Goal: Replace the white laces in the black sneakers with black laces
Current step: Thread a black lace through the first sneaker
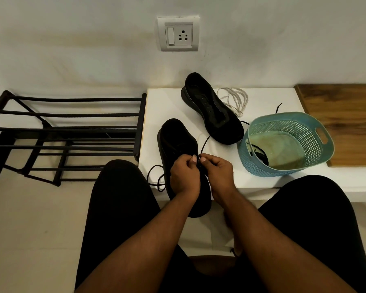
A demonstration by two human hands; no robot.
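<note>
A black sneaker [175,142] lies on the white table [262,102] in front of me, its heel past the near edge. My left hand [184,176] and my right hand [218,174] meet over its eyelets. Both pinch a black lace [205,142]; one end runs up to the right, the other loops off the shoe's left side [156,180]. A second black sneaker [211,108] without laces lies farther back. White laces [235,100] sit in a loose pile beside it.
A teal perforated basket [294,132] stands right of the shoes with a black lace [260,155] inside. A wooden board [347,115] lies at the far right. A black metal shoe rack [61,136] stands left of the table. A wall socket [179,34] is above.
</note>
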